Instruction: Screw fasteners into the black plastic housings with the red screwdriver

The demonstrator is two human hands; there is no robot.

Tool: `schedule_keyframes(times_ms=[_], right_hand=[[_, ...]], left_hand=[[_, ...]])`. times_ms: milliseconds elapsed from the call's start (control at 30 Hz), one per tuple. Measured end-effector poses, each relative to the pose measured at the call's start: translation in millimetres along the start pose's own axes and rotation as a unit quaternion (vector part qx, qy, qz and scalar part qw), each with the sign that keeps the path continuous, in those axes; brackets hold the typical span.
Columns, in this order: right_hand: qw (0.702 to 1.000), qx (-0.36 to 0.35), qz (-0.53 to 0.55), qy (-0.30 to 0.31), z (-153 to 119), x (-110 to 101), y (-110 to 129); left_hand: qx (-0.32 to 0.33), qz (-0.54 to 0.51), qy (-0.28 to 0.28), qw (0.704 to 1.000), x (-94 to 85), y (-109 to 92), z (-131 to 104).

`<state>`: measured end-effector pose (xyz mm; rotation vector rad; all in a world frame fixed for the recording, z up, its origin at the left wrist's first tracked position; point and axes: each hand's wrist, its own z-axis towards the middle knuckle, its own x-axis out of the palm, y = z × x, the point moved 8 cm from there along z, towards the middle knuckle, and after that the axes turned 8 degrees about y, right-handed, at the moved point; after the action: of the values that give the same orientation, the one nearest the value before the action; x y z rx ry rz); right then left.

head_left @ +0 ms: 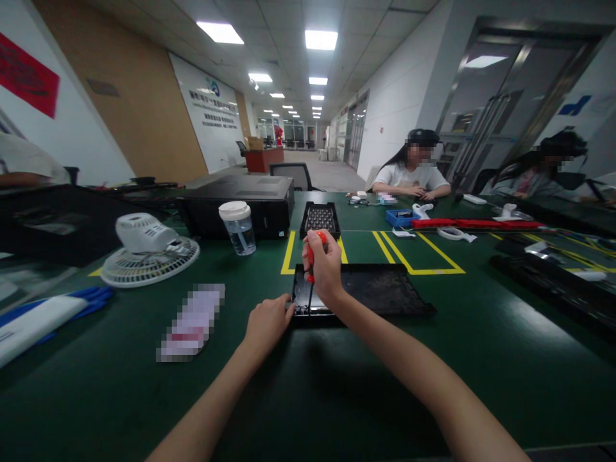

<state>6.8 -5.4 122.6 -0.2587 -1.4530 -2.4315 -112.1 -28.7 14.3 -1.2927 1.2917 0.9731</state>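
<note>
A flat black panel [380, 289] with raised edges lies on the green table. My right hand [326, 266] is wrapped round a screwdriver [310, 279] with a red handle, held upright. Its dark shaft points down to the panel's near left part, where the tip meets small parts too tiny to make out. At the panel's left end, my left hand [270, 323] rests against the corner with its fingers close together, seemingly gripping the edge. Just beyond the panel stands a black tray [320, 221] holding rows of small shiny round pieces.
On the left are a white fan part [150, 253], a lidded cup [237, 228], a black case [235, 199], blue gloves [91, 300] and a pixelated item [195, 321]. A blue box [402, 218] and black parts [553, 279] lie right; people sit beyond.
</note>
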Motion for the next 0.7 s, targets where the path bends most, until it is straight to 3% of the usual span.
schedule_keyframes(times_ms=[333, 500, 700], right_hand=[[0.973, 0.081, 0.127, 0.174, 3.1, 2.9, -5.9], [0.930, 0.131, 0.180, 0.292, 11.6, 8.8, -11.1], [0.884, 0.127, 0.227, 0.389, 24.2, 9.5, -23.1]], left_hand=[[0.007, 0.003, -0.008, 1.000, 0.7, 0.3, 1.6], [0.005, -0.001, -0.004, 1.000, -0.3, 0.2, 0.3], [0.001, 0.003, -0.008, 1.000, 0.9, 1.5, 1.5]])
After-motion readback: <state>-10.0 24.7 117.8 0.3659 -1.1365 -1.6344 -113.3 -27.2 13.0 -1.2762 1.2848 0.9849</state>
